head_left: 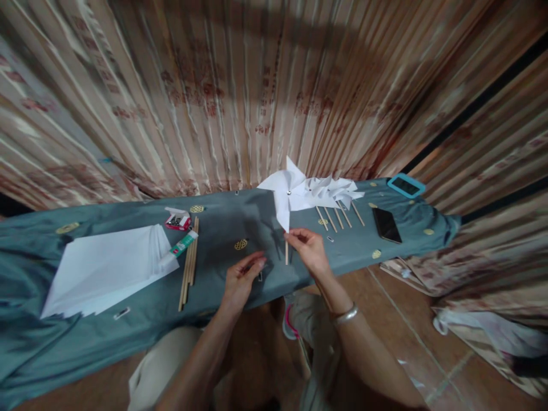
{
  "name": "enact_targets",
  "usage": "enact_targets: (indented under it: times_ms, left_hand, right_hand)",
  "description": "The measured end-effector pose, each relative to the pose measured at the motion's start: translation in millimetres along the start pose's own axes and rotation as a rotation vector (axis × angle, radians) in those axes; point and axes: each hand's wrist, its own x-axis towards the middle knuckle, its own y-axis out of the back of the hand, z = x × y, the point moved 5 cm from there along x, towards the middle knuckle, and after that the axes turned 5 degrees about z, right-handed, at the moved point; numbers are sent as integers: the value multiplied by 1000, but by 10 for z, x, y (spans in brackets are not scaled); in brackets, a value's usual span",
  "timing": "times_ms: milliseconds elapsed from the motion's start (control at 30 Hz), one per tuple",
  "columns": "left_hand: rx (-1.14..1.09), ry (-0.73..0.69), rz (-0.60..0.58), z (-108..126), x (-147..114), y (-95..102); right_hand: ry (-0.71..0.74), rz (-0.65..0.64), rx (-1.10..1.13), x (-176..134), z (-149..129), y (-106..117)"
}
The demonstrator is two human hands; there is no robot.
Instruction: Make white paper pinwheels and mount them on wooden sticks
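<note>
A white paper pinwheel (281,188) with a pin at its centre stands upright on a thin wooden stick, in the middle of the head view. My right hand (309,249) pinches that stick just below the blades. To its left, my left hand (243,278) hovers near the cloth with nothing visible in it, thumb and fingers a little apart. Several more white pinwheels (331,190) lie in an overlapping row just right of the held one, sticks pointing toward me.
A cloth-covered table (222,228) runs across the view before a curtain (240,103). On the left lie a paper stack (111,262), a glue tube (184,244), loose wooden sticks (188,274) and a small red box (177,221). A phone (386,224) and a blue-framed object (406,185) lie right.
</note>
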Motion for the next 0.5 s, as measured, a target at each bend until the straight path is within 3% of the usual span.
enact_targets:
  times_ms: [267,500]
  left_hand:
    - [-9,6,17,2,12,97]
    - [-8,33,17,-14,14,102]
  right_hand:
    - [3,176,-519,848,-50,752]
    - [-67,180,-851,1168,269,873]
